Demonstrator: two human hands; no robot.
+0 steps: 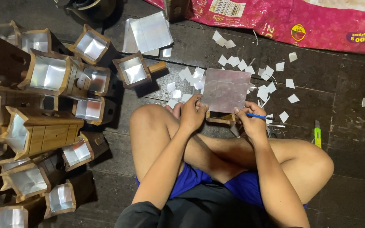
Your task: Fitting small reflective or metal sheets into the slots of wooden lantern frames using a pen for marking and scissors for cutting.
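At frame centre, our left hand [192, 113] pinches the shiny metal sheet [226, 90] flat on the wooden box [220, 118]; our right hand [251, 122] grips the blue pen [256, 115]; we trace steadily.

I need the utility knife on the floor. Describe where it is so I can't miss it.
Start at the person's right knee on the dark plank floor. Just above it, right of the right hand, lies a small upright cutter. Its yellow-green body sets it apart from the white paper scraps around.
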